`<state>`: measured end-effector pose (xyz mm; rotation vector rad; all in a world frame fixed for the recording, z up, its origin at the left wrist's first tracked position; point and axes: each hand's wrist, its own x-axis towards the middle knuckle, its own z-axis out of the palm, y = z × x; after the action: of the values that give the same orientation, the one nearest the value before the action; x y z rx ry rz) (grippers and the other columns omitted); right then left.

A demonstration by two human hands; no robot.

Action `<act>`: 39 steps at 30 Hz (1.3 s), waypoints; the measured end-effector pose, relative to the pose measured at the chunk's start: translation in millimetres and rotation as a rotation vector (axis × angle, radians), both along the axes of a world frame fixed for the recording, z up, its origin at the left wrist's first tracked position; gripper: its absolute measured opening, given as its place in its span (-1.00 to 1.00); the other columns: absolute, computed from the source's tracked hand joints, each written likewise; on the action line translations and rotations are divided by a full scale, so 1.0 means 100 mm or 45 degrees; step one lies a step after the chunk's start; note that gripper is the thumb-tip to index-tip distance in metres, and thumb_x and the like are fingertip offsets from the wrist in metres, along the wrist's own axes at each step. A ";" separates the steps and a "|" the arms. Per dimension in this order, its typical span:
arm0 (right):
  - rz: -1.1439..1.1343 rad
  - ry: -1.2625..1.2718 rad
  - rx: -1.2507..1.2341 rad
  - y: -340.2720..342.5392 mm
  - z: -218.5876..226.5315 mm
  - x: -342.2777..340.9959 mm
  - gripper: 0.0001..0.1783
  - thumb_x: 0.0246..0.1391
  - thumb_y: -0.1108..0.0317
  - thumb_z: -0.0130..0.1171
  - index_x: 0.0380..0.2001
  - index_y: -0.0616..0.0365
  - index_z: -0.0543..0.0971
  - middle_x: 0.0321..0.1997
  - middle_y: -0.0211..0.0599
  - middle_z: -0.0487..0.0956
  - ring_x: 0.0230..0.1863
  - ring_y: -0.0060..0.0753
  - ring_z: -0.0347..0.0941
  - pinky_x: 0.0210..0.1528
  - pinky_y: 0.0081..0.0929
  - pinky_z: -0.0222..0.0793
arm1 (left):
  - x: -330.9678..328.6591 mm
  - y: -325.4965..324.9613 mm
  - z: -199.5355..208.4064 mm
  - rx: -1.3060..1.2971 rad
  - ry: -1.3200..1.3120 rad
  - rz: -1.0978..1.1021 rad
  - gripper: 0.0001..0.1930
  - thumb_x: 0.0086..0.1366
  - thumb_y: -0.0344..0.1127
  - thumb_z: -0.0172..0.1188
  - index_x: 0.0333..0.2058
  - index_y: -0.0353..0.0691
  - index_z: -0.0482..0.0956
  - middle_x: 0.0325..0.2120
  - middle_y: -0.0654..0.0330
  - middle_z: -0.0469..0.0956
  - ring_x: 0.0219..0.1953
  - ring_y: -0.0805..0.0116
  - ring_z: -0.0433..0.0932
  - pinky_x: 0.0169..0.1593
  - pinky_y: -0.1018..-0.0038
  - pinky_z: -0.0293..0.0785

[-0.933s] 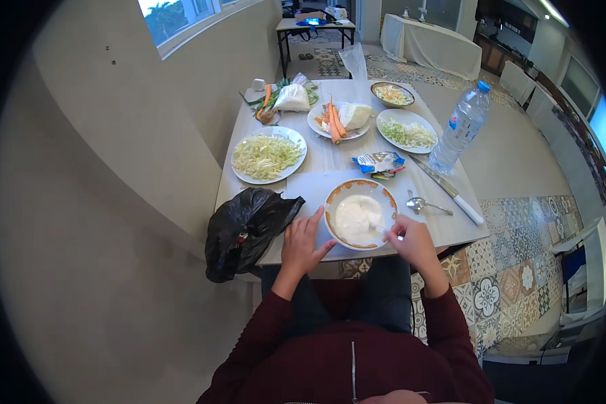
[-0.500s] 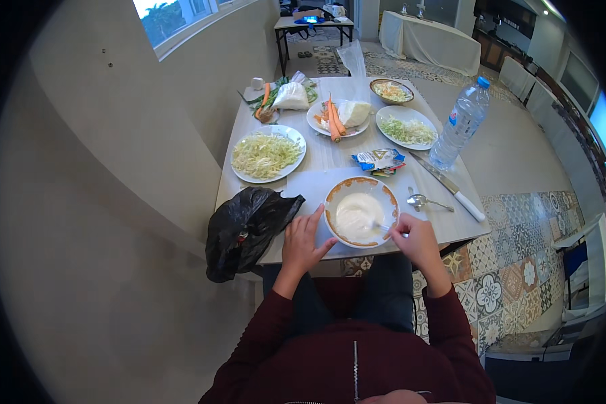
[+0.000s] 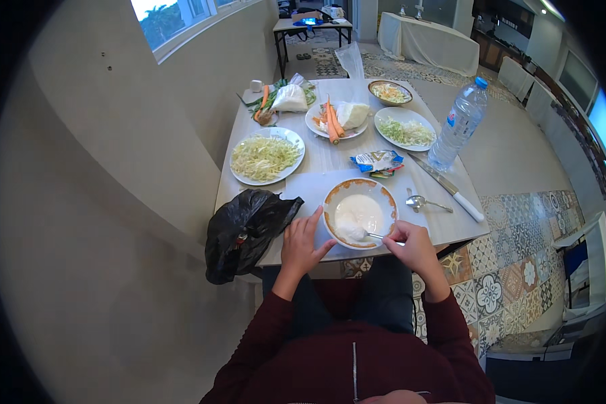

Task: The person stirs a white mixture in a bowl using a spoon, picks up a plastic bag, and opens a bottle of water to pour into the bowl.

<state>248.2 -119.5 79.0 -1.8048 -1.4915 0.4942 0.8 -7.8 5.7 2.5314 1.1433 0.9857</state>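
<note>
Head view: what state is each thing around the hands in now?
Bowl, upright, holding white mixture
Left hand, open, at bowl
Metal utensil, dipped in mixture
Right hand, closed on metal utensil
Bottle, standing, capped
Knife, lying loose
Spoon, lying loose
Carrots, whole, on plate
Shredded greens, heaped on plate
Black bag, crumpled
Packet, lying down; sealing unclear

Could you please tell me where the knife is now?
In the head view, the knife lies near the right edge of the table, between the bottle and the loose spoon, its handle toward the near corner.
</note>
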 end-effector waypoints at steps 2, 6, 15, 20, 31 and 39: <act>0.035 0.248 0.035 -0.06 0.12 -0.04 -0.79 -0.06 0.37 0.33 -0.57 0.25 0.53 -0.54 -0.14 0.62 -0.46 -0.28 0.61 -0.34 -0.41 0.46 | -0.02 -0.02 -0.02 -0.014 0.006 -0.006 -0.16 0.18 0.30 0.12 0.31 -0.07 0.23 -0.12 0.11 0.46 0.02 0.09 0.37 0.12 0.18 0.23; -0.102 -0.011 0.176 0.01 -0.09 -0.03 -0.79 -0.05 0.45 0.35 -0.57 0.27 0.50 -0.60 -0.31 0.56 -0.54 -0.60 0.45 -0.41 -0.57 0.38 | 0.00 -0.01 -0.01 0.000 -0.004 -0.005 -0.16 0.17 0.30 0.12 0.30 -0.07 0.23 -0.13 0.11 0.45 0.02 0.09 0.37 0.12 0.17 0.23; 0.075 0.040 0.083 0.21 -0.06 0.10 -0.79 -0.11 0.38 0.34 -0.57 0.24 0.51 -0.58 -0.12 0.58 -0.52 -0.20 0.56 -0.42 -0.39 0.42 | -0.01 0.01 0.00 -0.035 0.013 -0.001 -0.15 0.18 0.29 0.11 0.32 -0.10 0.21 -0.09 0.08 0.47 0.04 0.07 0.36 0.15 0.17 0.20; -0.061 -0.026 0.139 0.35 -0.14 0.15 -0.81 -0.11 0.40 0.34 -0.56 0.25 0.52 -0.56 -0.14 0.60 -0.49 -0.26 0.58 -0.40 -0.40 0.44 | 0.00 0.00 -0.01 -0.024 0.012 0.001 -0.15 0.18 0.30 0.11 0.32 -0.10 0.21 -0.09 0.09 0.48 0.05 0.07 0.36 0.16 0.17 0.20; -0.048 0.058 0.173 0.23 -0.06 0.15 -0.78 -0.11 0.39 0.34 -0.58 0.27 0.50 -0.59 -0.15 0.60 -0.52 -0.29 0.58 -0.41 -0.45 0.44 | 0.00 -0.01 0.02 -0.056 0.006 -0.003 -0.16 0.19 0.28 0.13 0.31 -0.11 0.22 -0.08 0.08 0.48 0.06 0.06 0.36 0.16 0.17 0.20; -0.173 -0.096 0.182 0.06 0.06 0.20 -0.76 -0.10 0.37 0.35 -0.59 0.26 0.50 -0.56 -0.13 0.61 -0.51 -0.27 0.59 -0.41 -0.44 0.44 | -0.02 -0.02 0.00 -0.054 -0.002 -0.019 -0.15 0.18 0.28 0.13 0.31 -0.11 0.22 -0.09 0.07 0.48 0.04 0.04 0.37 0.16 0.17 0.20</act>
<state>267.7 -113.8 84.7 -1.8139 -1.4049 0.2491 -1.0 -10.1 5.8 2.5023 1.1306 0.9497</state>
